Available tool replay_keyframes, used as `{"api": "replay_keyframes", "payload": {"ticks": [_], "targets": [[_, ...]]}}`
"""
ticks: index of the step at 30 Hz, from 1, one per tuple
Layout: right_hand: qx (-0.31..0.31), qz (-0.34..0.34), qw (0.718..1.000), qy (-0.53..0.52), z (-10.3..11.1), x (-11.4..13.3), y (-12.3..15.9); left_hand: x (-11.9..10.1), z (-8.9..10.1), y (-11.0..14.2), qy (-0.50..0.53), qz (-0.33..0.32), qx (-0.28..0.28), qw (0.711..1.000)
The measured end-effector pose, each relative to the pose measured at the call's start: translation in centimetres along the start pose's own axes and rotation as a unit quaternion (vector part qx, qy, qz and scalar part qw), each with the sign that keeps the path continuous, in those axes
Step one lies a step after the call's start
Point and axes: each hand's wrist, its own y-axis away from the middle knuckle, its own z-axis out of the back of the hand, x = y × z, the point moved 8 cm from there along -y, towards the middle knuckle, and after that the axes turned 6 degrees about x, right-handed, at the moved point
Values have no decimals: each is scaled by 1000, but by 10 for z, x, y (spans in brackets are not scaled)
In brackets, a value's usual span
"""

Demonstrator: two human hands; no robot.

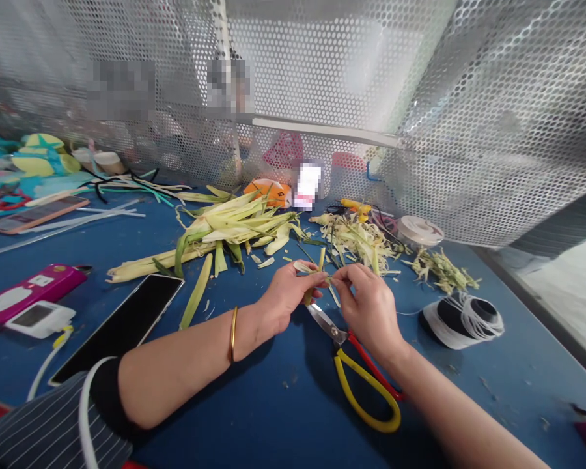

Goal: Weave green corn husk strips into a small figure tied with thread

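Note:
My left hand (286,293) is closed around a small corn husk piece (321,258), with its yellow-green end standing up between thumb and fingers. Close against it, my right hand (371,306) pinches at the same piece; its fingertips meet on something thin, too small to tell whether thread or a husk strip. Below both hands lie scissors (340,336) with one yellow and one red handle, blades pointing up to the left. To the right stands a spool of white thread (461,322), from which a fine thread runs toward my right hand.
Corn husks (239,218) are heaped on the blue table (254,417), with shredded husk (356,238) to their right. A black tablet-like device (122,326), a magenta device (34,290) and a phone (39,213) lie left. A lit screen (308,185) leans on the perforated metal panel (317,71).

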Motion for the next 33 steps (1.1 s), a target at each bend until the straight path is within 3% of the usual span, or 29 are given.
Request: {"api": "replay_keyframes", "payload": {"ticks": [4,11,16,19,25,29,33], "targets": [[-10,3,1000,16,2,-1,0,2,-6,-1,7,10,40,999],[-3,73,995,65,2,14,1,-6,-5,-3,12,-20,27,999],[36,-61,995,-76,-2,-14,-4,-1,7,-5,29,14,-27,999],[52,-98,986,-123,-4,-21,-5,2,12,-4,30,16,-58,998],[64,-136,960,-235,-8,-34,-7,5,4,-5,92,15,-14,996],[83,-149,943,-287,-12,-39,-10,2,4,-4,24,-13,-17,999],[64,-186,912,-359,-15,-41,-9,7,-5,-2,-40,-11,31,999]]}}
